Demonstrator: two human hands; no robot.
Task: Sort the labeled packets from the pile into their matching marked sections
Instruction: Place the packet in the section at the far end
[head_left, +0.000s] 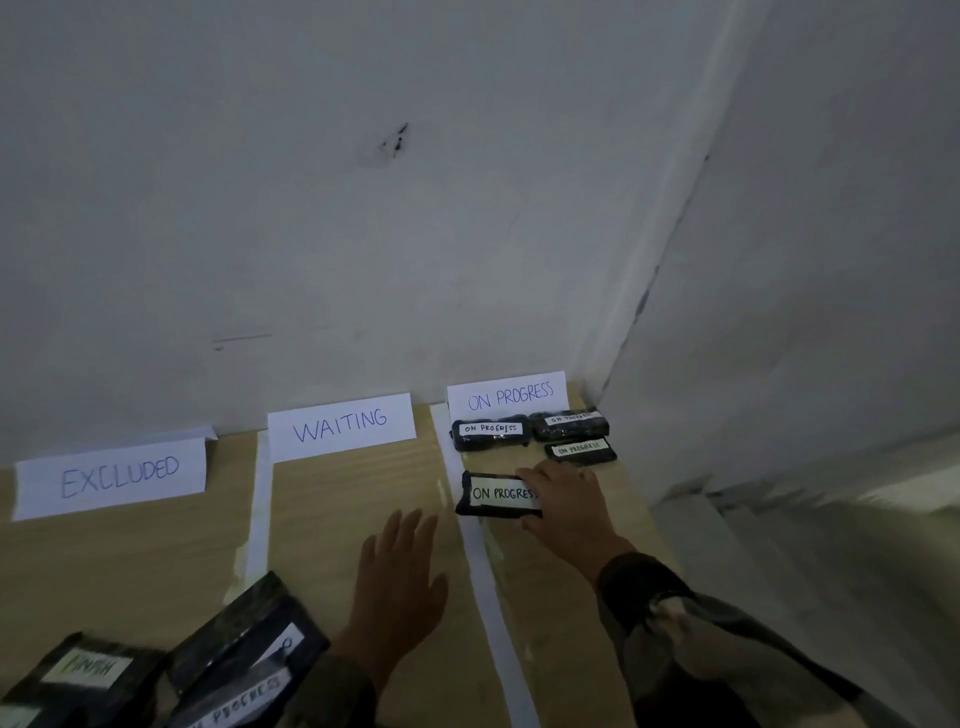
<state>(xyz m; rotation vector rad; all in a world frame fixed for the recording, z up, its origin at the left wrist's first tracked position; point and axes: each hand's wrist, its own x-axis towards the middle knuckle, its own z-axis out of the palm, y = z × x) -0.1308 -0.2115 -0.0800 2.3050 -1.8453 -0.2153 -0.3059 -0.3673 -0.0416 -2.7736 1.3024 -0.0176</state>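
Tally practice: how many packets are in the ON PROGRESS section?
4: left packet and right packet under the ON PROGRESS sign, third packet in front of the right one, fourth packet nearest, held by the right hand.

**Three sections in a row**

By the wall: EXCLUDED sign left, WAITING sign middle, ON PROGRESS sign right. Three packets lie just before the last sign, a fourth packet nearer; the pile at front left.
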